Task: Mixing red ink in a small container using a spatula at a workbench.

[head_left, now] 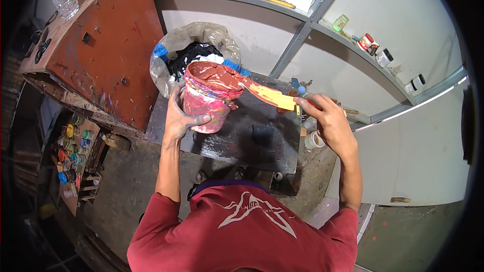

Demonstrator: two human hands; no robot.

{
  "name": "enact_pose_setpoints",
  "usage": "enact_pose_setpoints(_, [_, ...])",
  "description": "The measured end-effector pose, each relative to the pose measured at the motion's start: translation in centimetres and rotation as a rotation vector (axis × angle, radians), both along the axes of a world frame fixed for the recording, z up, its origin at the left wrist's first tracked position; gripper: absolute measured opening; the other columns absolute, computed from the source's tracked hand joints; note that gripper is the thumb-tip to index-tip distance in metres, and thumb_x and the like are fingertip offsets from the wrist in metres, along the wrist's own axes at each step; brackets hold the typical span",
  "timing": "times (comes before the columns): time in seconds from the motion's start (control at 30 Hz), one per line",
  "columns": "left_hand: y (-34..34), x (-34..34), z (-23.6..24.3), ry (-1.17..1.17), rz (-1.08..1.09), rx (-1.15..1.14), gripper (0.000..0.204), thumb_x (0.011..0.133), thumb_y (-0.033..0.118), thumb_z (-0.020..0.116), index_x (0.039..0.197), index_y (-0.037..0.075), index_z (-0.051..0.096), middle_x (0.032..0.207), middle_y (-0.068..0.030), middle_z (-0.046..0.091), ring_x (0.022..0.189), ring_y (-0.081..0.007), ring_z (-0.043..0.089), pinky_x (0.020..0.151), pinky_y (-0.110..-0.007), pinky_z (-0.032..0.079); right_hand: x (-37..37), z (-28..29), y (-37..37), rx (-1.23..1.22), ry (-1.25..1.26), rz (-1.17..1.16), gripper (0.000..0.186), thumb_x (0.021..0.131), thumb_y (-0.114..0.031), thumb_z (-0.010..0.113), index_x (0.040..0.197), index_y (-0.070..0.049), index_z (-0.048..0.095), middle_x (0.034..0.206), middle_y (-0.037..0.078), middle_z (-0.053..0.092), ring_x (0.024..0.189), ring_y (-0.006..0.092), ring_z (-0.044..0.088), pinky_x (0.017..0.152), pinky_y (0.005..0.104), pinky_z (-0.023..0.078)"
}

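Observation:
My left hand (179, 118) grips the side of a paint-smeared pink bucket (206, 116), thumb across its front, holding it above the dark work table (267, 156). The bucket holds thick reddish-brown paint (209, 75). My right hand (327, 123) holds a yellow flat scraper (275, 97), coated in brown paint at its far end, which reaches the bucket's right rim. Behind the bucket stands a clear plastic bag (164, 73) lined round a container, with black and white material inside.
A red-brown cabinet (106, 45) rises at left, with paint pots (75, 158) on a low bench below it. Grey shelves (343, 38) with small jars line the back wall. A white bucket (314, 140) stands right of the table. A pale panel (403, 156) is at right.

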State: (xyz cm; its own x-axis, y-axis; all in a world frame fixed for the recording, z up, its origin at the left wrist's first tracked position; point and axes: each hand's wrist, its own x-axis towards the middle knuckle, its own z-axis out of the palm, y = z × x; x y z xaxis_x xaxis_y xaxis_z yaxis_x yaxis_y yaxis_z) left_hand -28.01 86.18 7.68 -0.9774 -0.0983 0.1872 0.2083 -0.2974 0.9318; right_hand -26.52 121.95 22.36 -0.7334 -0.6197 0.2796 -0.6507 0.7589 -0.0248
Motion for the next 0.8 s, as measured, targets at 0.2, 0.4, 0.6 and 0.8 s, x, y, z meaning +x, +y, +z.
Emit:
enact_pose_setpoints(0.2, [-1.1, -0.3, -1.5, -0.107, 0.008, 0.216, 0.121, 0.045, 0.005, 0.099, 0.148, -0.007, 0.036, 0.133, -0.0173, 0.06, 0.124, -0.0259, 0.06, 0.11, -0.041, 0.047, -0.4, -0.3, 1.5, -0.1, -0.11, -0.011, 0.07, 0.071, 0.019, 0.056, 0.133, -0.012, 0.067, 0.115, 0.013, 0.066, 0.096, 0.0287, 0.066, 0.082, 0.0374, 0.055])
enact_pose_setpoints(0.4, [-0.8, 0.2, 0.2, 0.008, 0.093, 0.053, 0.118, 0.046, 0.005, 0.099, 0.146, -0.005, 0.036, 0.135, -0.0165, 0.058, 0.124, -0.0263, 0.06, 0.111, -0.041, 0.047, -2.3, -3.8, 3.5, -1.015, -0.926, 0.032, 0.056, 0.091, 0.005, 0.064, 0.145, 0.004, 0.052, 0.116, 0.018, 0.068, 0.096, 0.026, 0.069, 0.081, 0.033, 0.056])
enact_pose_setpoints(0.6, [1.2, 0.9, 1.2, 0.033, 0.102, -0.059, 0.109, 0.048, 0.009, 0.101, 0.138, 0.0, 0.041, 0.131, -0.016, 0.06, 0.121, -0.0242, 0.06, 0.108, -0.041, 0.049, -2.2, -5.1, 2.0, -1.161, -1.084, 0.155, 0.057, 0.091, 0.003, 0.065, 0.146, 0.004, 0.05, 0.114, 0.02, 0.068, 0.095, 0.025, 0.069, 0.078, 0.0343, 0.057])
enact_pose_setpoints(0.8, [2.1, 1.4, 1.8, 0.077, 0.139, -0.189, 0.113, 0.048, 0.015, 0.101, 0.141, -0.002, 0.039, 0.134, -0.0172, 0.058, 0.122, -0.0253, 0.059, 0.109, -0.041, 0.047, -0.6, -5.6, -1.2, -0.768, -0.322, 0.139, 0.054, 0.082, 0.021, 0.051, 0.132, 0.002, 0.063, 0.119, 0.018, 0.068, 0.098, 0.0225, 0.069, 0.083, 0.0324, 0.055])
